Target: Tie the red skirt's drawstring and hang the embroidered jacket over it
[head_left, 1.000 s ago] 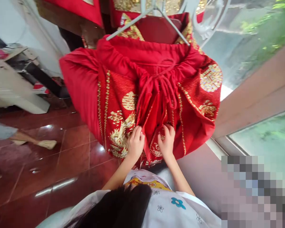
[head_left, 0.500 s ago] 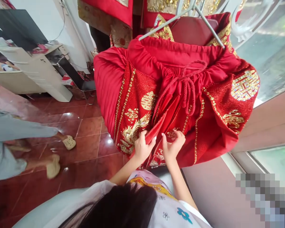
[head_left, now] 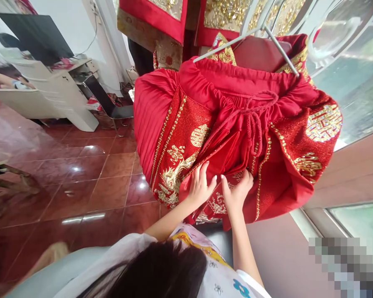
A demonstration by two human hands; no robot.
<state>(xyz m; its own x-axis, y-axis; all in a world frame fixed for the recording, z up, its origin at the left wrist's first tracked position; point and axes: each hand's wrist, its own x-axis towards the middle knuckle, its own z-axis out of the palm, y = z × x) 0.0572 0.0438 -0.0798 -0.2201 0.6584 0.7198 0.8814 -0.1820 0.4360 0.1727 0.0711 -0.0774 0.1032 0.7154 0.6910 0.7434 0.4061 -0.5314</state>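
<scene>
A red skirt (head_left: 214, 149) with gold embroidery and beaded trim hangs in front of me, its gathered waistband on a white hanger (head_left: 226, 44). A red drawstring (head_left: 255, 128) is tied at its waist and dangles over the front folds. My left hand (head_left: 201, 188) lies against a beaded front panel, fingers stretched out and thumb apart. Close by on the right, my right hand (head_left: 237, 192) touches another fold, its thumb standing away from partly bent fingers. Between the two hands shows a gold-embroidered inner panel (head_left: 218, 203).
More red and gold garments (head_left: 224, 14) hang behind the skirt. A window (head_left: 360, 78) and its ledge are at the right. To the left stand a desk (head_left: 65, 99) with a monitor (head_left: 35, 37) and a black chair (head_left: 104, 95) on red floor tiles. A blurred person's foot shows lower left.
My left hand has gone from pinching the panel's edge to spread fingers against it. The front folds have parted wider. The walking person at left has mostly left the view.
</scene>
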